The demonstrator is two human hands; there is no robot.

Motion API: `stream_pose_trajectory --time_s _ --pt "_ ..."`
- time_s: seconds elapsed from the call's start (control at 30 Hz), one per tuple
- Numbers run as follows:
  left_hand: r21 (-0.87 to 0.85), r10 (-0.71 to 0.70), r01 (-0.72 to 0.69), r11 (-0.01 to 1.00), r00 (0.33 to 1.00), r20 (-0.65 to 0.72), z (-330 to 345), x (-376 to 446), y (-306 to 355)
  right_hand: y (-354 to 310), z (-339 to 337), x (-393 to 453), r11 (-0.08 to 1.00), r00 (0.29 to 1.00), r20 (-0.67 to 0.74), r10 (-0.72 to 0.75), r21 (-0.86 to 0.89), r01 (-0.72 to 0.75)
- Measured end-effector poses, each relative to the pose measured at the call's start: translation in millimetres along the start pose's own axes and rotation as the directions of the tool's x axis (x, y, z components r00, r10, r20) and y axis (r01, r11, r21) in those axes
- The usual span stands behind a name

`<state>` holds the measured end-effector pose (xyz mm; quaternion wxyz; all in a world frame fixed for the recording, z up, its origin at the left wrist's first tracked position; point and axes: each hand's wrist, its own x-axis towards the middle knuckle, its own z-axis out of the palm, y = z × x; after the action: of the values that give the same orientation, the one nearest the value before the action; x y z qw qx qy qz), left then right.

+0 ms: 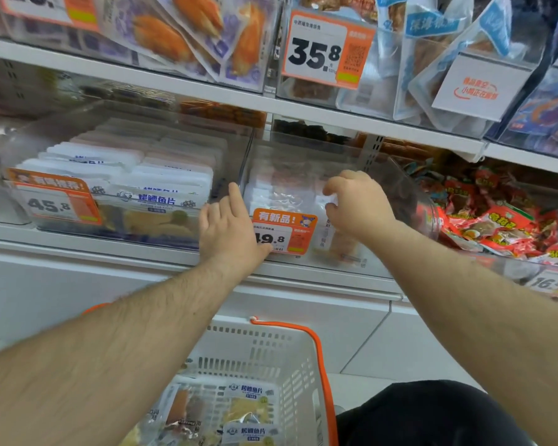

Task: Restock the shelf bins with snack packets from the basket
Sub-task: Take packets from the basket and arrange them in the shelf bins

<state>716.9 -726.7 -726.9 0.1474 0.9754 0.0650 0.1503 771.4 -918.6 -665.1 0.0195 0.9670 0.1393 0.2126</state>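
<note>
Meanwhile both hands at middle bin (303, 162): left hand (231, 228) flat, fingers straight against front wall beside price tag (284, 231); right hand (356, 204) curled, pinching clear packet (327, 201) inside. Basket (271, 365) below holds more snack packets (245, 410). Risk: slick film slips from pinch, packet drops crooked.

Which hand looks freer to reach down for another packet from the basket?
Probably the left hand: its fingers lie straight against the bin front, holding nothing. The right hand is curled inside the middle bin on a packet.
</note>
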Motion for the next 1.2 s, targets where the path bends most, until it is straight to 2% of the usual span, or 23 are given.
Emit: stream_pose_trajectory --time_s 0.1,0.17,0.23,0.27,0.37,0.47,0.57,0.63,0.8,0.9,0.97,1.07,1.1,1.2 --pt "-0.141 0.035 -0.026 0.990 0.997 0.064 -11.1 -1.4 -4.2 -40.5 -5.3 -14.5 0.976 0.949 -0.272 -0.161 0.102 0.195" --pt "-0.195 0.107 -0.106 0.975 0.994 -0.009 -18.5 -7.4 -15.5 -69.7 -2.0 -24.8 0.925 0.894 -0.402 -0.199 0.224 0.307" --pt "-0.208 0.156 -0.175 0.962 0.982 -0.107 -27.3 -15.7 -34.8 -98.9 7.1 -34.3 0.873 0.882 -0.441 -0.166 0.351 0.339" --pt "-0.215 0.155 -0.173 0.961 0.983 -0.099 -31.9 -21.1 -47.1 -113.4 14.1 -39.6 0.852 0.891 -0.428 -0.153 0.400 0.339" --pt "-0.199 0.125 -0.103 0.975 0.987 0.099 -43.2 -36.9 -90.2 -155.3 42.1 -56.4 0.818 0.917 -0.322 -0.235 0.444 0.366" --pt "-0.094 0.086 -0.055 0.994 0.927 0.366 -51.2 -49.1 -134.3 -193.2 74.6 -71.4 0.792 0.923 -0.131 -0.361 0.480 0.378" --pt "-0.039 0.044 -0.027 0.999 0.851 0.523 -55.5 -55.3 -165.1 -222.8 109.8 -83.1 0.784 0.916 0.116 -0.385 0.564 0.258" --pt "-0.046 0.029 -0.002 0.999 0.806 0.592 -53.1 -55.7 -177.5 -236.5 135.4 -91.5 0.812 0.882 0.279 -0.378 0.558 0.172" --pt "-0.066 0.013 0.045 0.997 0.723 0.691 -40.4 -48.9 -196.3 -253.4 201.2 -121.1 0.888 0.700 0.641 -0.314 0.460 -0.022" --pt "-0.057 0.012 0.045 0.997 0.674 0.739 -34.7 -42.9 -196.8 -254.3 240.6 -139.9 0.878 0.577 0.798 -0.172 0.390 -0.278" --pt "-0.058 0.021 0.037 0.998 0.642 0.766 -28.4 -40.3 -193.9 -251.9 263.4 -152.5 0.854 0.459 0.886 -0.063 0.286 -0.435" --pt "-0.037 0.038 -0.012 0.999 0.565 0.824 -13.8 -38.2 -191.7 -247.9 298.6 -170.9 0.788 0.250 0.961 0.116 0.065 -0.612" --pt "-0.022 0.034 -0.028 0.999 0.541 0.840 -9.1 -37.8 -191.0 -248.8 306.0 -176.1 0.757 0.201 0.965 0.169 0.004 -0.653" --pt "0.017 0.016 -0.062 0.998 0.494 0.869 0.0 -36.5 -192.7 -253.4 334.8 -189.2 0.660 0.131 0.950 0.285 -0.095 -0.745"
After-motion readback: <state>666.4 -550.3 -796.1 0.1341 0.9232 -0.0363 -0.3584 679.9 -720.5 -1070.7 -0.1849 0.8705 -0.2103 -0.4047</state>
